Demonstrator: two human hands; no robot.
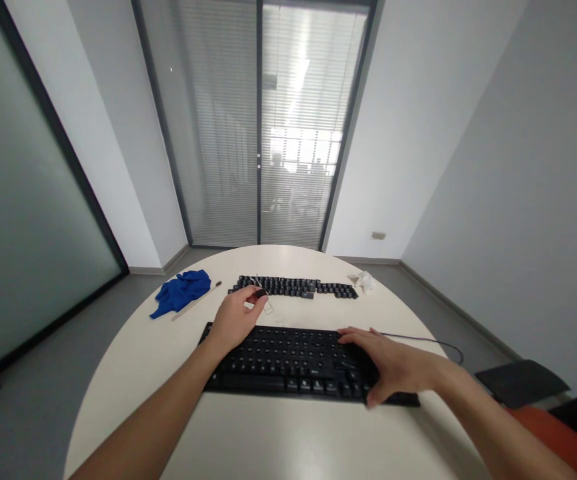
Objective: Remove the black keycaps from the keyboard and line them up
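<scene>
No lettering can be read — the keyboard's [293, 363] key legends are too small and blurred

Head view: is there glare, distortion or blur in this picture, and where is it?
In the head view, daylight washes out the right blinds; the wide lens leans the walls outward; the keyboard and the left hand pinching a black keycap look sharp.

Bare forearms [168, 413], left hand [233, 320], right hand [393, 365]
</scene>
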